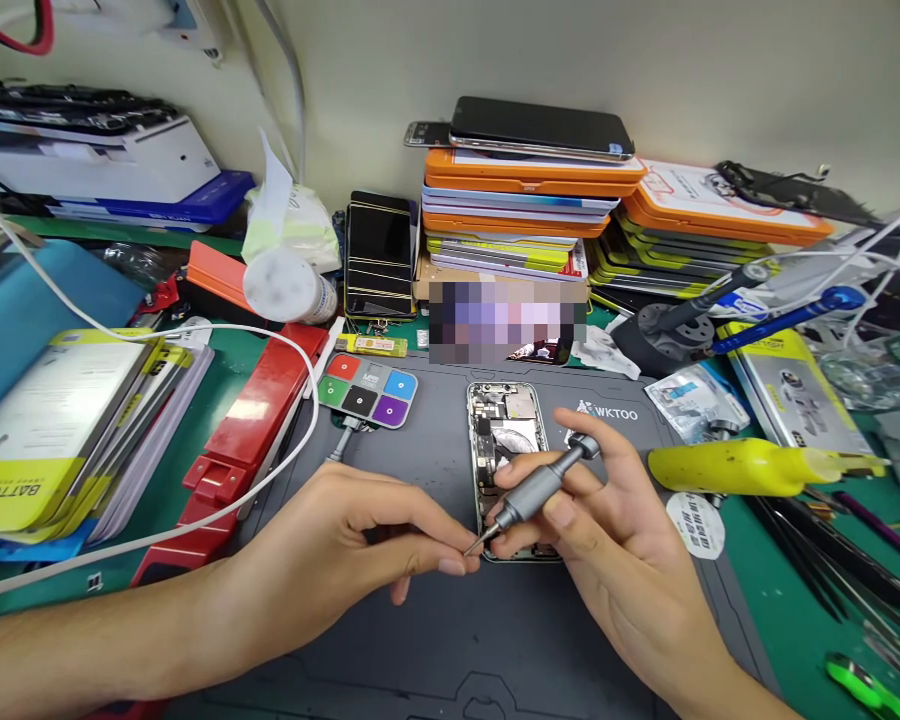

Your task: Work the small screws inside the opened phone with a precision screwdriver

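My right hand holds a grey precision screwdriver by its handle, with a finger near the cap and the shaft slanting down to the left. At the screwdriver's tip, my left hand is closed in a pinch of thumb and forefinger. Whatever lies between those fingertips is too small or hidden to make out. Behind both hands an opened phone lies on the dark work mat, its inner parts exposed. My fingers and the screwdriver cover part of its lower half.
A coloured screw-sorting pad lies left of the phone, with another screwdriver beside it. Battery packs and a red tool are further left. At right lie a yellow bottle and tweezers. Stacked orange boxes stand behind.
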A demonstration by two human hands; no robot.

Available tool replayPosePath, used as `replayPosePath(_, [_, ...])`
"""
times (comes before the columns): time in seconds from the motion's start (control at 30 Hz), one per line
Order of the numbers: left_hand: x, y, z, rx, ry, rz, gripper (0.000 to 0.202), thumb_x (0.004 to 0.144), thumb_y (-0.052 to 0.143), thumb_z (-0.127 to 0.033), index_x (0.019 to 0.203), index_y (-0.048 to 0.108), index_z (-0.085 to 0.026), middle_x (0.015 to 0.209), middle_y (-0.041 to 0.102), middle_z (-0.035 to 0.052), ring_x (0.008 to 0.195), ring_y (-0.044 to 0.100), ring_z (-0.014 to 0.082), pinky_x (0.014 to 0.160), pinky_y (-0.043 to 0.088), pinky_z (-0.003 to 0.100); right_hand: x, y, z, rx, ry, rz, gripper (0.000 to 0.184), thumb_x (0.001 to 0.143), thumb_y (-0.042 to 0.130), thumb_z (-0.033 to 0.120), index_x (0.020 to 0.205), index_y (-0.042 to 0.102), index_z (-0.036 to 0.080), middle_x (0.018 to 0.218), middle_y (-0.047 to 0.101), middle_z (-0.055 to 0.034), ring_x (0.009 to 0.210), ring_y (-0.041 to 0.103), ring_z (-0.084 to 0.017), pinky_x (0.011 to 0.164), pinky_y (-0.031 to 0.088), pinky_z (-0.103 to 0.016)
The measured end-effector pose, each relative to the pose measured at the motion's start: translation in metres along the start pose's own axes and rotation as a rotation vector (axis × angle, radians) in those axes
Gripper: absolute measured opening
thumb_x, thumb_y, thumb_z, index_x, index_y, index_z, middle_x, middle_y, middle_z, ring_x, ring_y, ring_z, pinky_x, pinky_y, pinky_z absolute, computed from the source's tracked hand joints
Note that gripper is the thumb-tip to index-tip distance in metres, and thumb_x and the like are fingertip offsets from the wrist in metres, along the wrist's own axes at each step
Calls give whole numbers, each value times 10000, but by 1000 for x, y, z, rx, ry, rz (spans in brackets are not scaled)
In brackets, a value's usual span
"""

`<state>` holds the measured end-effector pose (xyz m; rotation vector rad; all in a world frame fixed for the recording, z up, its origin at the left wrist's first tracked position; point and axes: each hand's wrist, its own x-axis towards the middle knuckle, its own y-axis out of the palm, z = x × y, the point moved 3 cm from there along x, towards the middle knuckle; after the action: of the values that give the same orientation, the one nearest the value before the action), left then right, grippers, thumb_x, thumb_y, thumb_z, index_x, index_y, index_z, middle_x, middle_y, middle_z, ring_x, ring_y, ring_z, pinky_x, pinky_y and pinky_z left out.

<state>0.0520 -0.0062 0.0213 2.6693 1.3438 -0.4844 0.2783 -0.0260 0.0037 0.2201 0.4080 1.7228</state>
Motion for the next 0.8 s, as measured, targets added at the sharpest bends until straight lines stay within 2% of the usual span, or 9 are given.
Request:
replayPosePath(0.13, [0,0,1,26,5,0,134,1001,781,-292,994,915,-304,970,872,-27,605,656,86,610,535,175,1,1,0,12,6,2,407,1063,738,343,1437,588,399,1117,846,-22,755,874,-184,786,740,-311])
replayPosePath(0.33, [-1,0,2,32,18,-2,173,990,766,-210,992,910,-306,969,875,-41,612,663,60,600,519,126,-1,4,2,69,93,2,377,1088,702,313,1421,549,402,1137,830,14,813,877,-163,827,719,-274])
replayPosePath(0.8, [-2,-1,-4,28,105,-7,226,986,753,-141,1028,908,-300,950,873,-55,596,656,34,613,533,76,1,2,0,71,64,43,389,1100,681,294,1450,547,397,1163,826,5,826,877,-156,832,715,-260])
